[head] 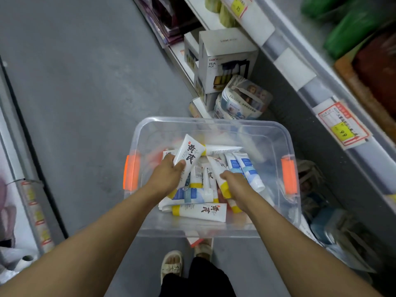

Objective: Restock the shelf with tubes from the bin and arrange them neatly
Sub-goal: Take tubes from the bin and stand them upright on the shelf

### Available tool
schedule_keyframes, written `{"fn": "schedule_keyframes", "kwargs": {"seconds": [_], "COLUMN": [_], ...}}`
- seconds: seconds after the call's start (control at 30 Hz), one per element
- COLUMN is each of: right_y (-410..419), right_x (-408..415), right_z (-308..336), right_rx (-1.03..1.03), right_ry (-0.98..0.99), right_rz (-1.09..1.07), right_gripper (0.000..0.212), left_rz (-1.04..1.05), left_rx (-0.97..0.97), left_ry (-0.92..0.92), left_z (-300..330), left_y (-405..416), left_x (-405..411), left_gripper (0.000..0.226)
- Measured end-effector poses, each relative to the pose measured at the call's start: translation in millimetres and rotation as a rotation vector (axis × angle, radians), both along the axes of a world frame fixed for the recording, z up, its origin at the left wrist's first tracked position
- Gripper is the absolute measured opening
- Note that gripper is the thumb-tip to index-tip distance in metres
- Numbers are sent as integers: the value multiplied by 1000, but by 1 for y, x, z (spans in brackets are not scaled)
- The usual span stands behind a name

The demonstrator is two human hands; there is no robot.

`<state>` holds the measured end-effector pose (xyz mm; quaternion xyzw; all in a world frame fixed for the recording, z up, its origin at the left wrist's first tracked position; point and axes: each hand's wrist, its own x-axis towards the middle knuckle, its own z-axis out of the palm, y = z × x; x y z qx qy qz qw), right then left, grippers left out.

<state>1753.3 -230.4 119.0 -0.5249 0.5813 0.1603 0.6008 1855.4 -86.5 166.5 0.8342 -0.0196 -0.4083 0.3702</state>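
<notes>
A clear plastic bin [214, 229] with orange latches stands on the floor below me. Several white tubes lie loose in it, some with yellow caps and black characters, some with blue labels [246, 168]. My left hand [169, 174] grips a white yellow-capped tube [190, 154] and holds it slightly above the pile. My right hand [234, 183] reaches into the bin and curls round another yellow-capped tube [218, 172] that still lies among the others. A further tube [203, 212] lies flat at the near side of the bin.
Shelves run along the right, with a price rail [342, 127] and tags at its edge. White tea-pot boxes [225, 58] and wrapped packs [242, 99] stand on the low shelf beyond the bin. Grey aisle floor lies to the left. My sandalled feet [171, 262] are just behind the bin.
</notes>
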Motion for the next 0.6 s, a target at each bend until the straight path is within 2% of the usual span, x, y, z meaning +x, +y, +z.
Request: {"fn": "schedule_keyframes", "kwargs": {"seconds": [0.1,0.27,0.43,0.6], "right_y": [0,4,15,19], "right_x": [-5,-17,-33,-49], "right_z": [37,100,176,249], "right_rx": [-18,-114,-232,-359], "right_ry": [-95,-288,-420,-545], "right_rz": [-31,40,87,76], "right_gripper": [22,32,34,46], "left_rz": [52,122,180,142], "left_rx": [-58,-169,-298,-386], "left_ry": [12,-61,-100,-179], "left_z": [29,82,142,207], "left_y": [2,5,5,-4], "left_x": [-1,-2,0,-5], "left_gripper": [19,16,22,30]}}
